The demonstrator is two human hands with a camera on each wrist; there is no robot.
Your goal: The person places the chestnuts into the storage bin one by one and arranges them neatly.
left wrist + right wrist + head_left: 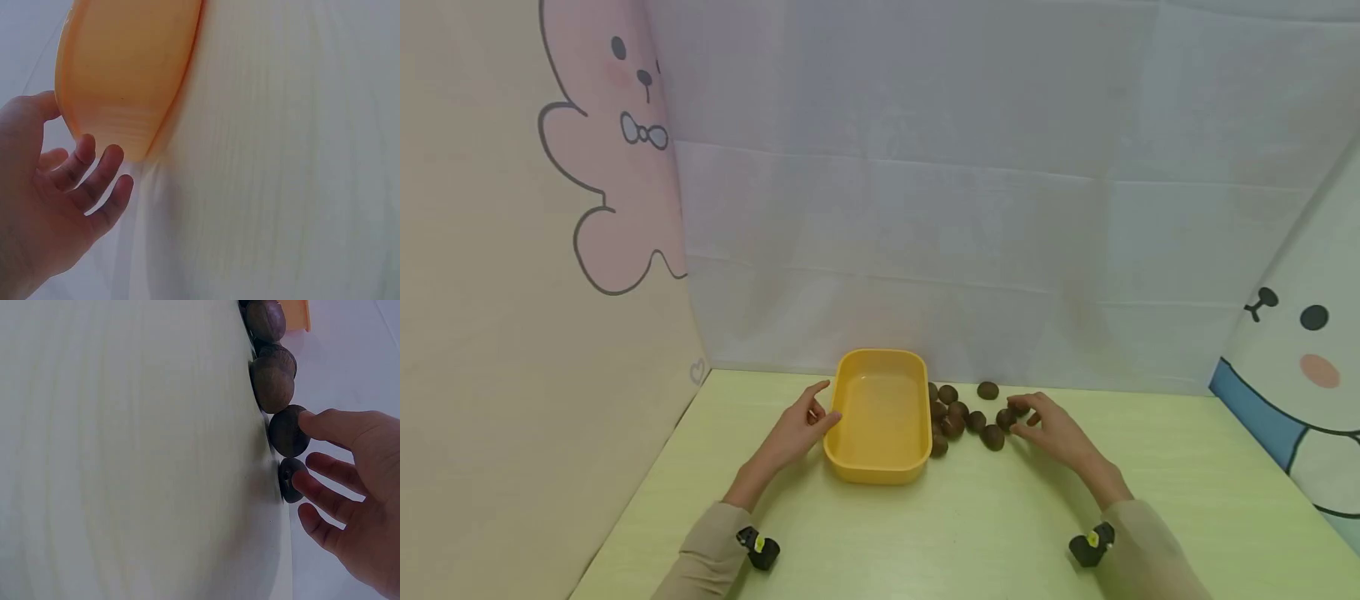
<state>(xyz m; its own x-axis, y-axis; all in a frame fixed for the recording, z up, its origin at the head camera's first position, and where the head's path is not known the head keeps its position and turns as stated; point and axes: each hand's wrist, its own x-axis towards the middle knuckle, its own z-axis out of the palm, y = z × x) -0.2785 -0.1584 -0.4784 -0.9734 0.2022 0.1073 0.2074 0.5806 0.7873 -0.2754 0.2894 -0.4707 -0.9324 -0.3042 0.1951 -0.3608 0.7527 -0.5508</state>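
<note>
Beside the yellow plastic bin (880,476), my left hand (797,431) has its thumb at the left rim and its fingers loosely bent. In the left wrist view the bin's wall (125,75) rises just beyond those fingers. Several dark brown, egg-shaped pieces (953,427) lie on the table to the right of the bin. My right hand (1051,429) is at the right end of this group, fingers spread and relaxed. Its thumb touches one brown piece (288,432), while a fingertip overlaps a smaller-looking one (290,481) in the right wrist view.
The pale yellow-green table (970,533) meets a white cloth backdrop (887,208) close behind the bin. One brown piece (988,390) lies apart near the back edge. Side panels with cartoon animals stand left and right.
</note>
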